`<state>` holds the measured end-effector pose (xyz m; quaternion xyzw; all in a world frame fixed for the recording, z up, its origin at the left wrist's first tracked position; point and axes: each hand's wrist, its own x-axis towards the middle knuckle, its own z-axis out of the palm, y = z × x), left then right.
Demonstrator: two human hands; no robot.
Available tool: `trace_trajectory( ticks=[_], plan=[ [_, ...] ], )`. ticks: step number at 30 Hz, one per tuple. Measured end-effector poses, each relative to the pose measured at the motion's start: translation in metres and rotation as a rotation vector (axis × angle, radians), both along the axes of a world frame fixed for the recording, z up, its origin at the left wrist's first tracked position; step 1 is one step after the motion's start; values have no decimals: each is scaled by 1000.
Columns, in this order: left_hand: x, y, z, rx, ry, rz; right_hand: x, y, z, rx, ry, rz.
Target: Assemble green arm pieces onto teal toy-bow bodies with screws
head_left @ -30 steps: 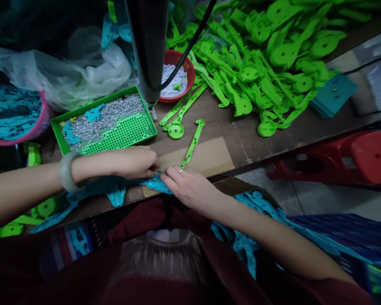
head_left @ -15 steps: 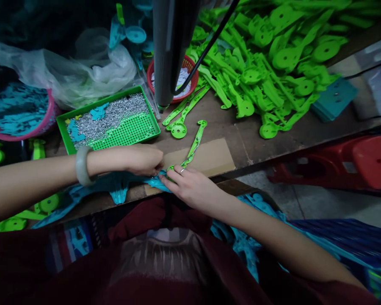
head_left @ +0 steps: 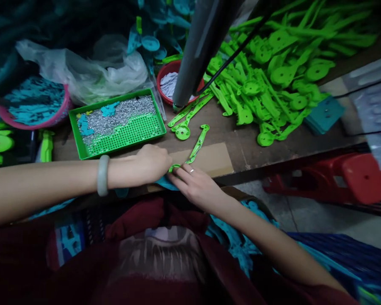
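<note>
A long light-green plastic part [head_left: 198,145] lies on a cardboard sheet [head_left: 220,159], with dark specks or fittings along its inside. My right hand [head_left: 197,186], with a ring on one finger, holds the near end of this part, its fingers bent over it. Beneath the fingers a blue plastic part [head_left: 166,183] sticks out, mostly hidden. My left hand [head_left: 154,164] is closed in a fist right beside that end, a bangle on its wrist. Whatever its fingertips pinch is out of sight behind the knuckles.
Small metal pieces fill part of a green tray [head_left: 119,142]. Behind stand a red basket [head_left: 164,70] of pale pieces and a pink basket [head_left: 66,101] of blue pieces. A grey pole-shaped tool [head_left: 193,55] hangs down near a heap of green parts [head_left: 257,84].
The view has shifted a little, so the tray and baskets appear further right. My left fist has turned over the near end, covering more of the blue part. My right hand keeps its hold.
</note>
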<state>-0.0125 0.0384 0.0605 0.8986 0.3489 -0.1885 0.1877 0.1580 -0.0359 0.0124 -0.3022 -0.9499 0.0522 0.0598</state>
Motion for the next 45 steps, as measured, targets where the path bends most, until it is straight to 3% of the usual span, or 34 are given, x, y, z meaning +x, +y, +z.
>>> trace_trajectory(
  ticks=[3,7,11,14,16,21,29,34,39,45],
  plan=[
    [-7,-9,3,98,67,-1,4,-9,-3,33,41,-3],
    [-20,-36,-3,337,-145,-9,4,-17,1,25,28,2],
    [-26,-83,-30,497,-422,91,24,-10,1,-32,247,24],
    [-21,-110,-54,546,-544,207,50,7,-4,4,468,-172],
    [-15,-118,-64,566,-570,238,61,20,-7,22,421,-235],
    [-8,-113,-72,604,-607,258,61,39,-17,-109,253,-36],
    [8,-104,-70,643,-623,372,60,57,-12,-266,170,80],
    [13,-97,-73,578,-629,367,54,74,-1,-240,-59,249],
    [12,-95,-77,556,-663,362,50,83,7,-270,-116,322],
    [12,-95,-78,558,-684,374,42,84,19,-55,-247,487]
  ],
)
